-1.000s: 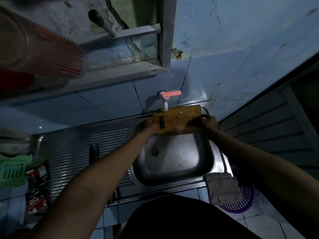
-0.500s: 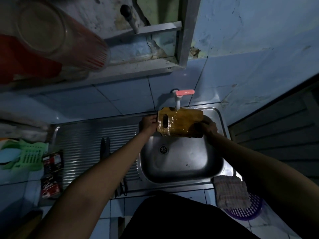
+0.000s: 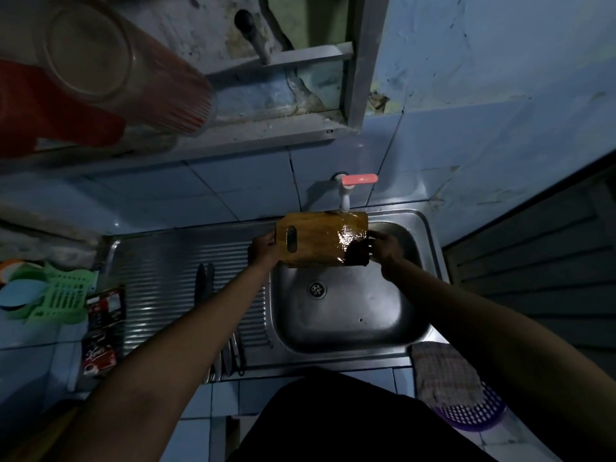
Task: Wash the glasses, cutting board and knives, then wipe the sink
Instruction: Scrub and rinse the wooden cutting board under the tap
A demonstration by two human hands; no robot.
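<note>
**Cutting board under the tap, a hand at each end**

The wooden cutting board (image 3: 320, 240) is held level over the far edge of the sink (image 3: 430, 248), right beneath the white tap (image 3: 345, 195) with its pink lever. The left hand (image 3: 265, 246) grips the end with the slot handle, fingers curled round the edge; the right hand (image 3: 383, 250) grasps the opposite end, thumb on the wet top. The right part of the board shines with water and looks darker there.

Below the board the basin shows its drain (image 3: 316, 290) (nothing else can be made out in it). On the ribbed draining surface (image 3: 160, 271) to the left lie the knives (image 3: 205, 278), blades pointing far, partly hidden by the left forearm, with their handles near the front edge. Further left stand a green plastic rack (image 3: 63, 295) and two dark sachet packs (image 3: 103, 331).

A checked cloth (image 3: 440, 371) hangs over the sink's near right corner, above a purple basket (image 3: 473, 411) on the floor. At far left, close to the camera and blurred, a clear glass (image 3: 110, 61) with red stripes lies on a shelf beside something red (image 3: 50, 115). A window frame (image 3: 360, 61) stands above the tiled wall.
</note>
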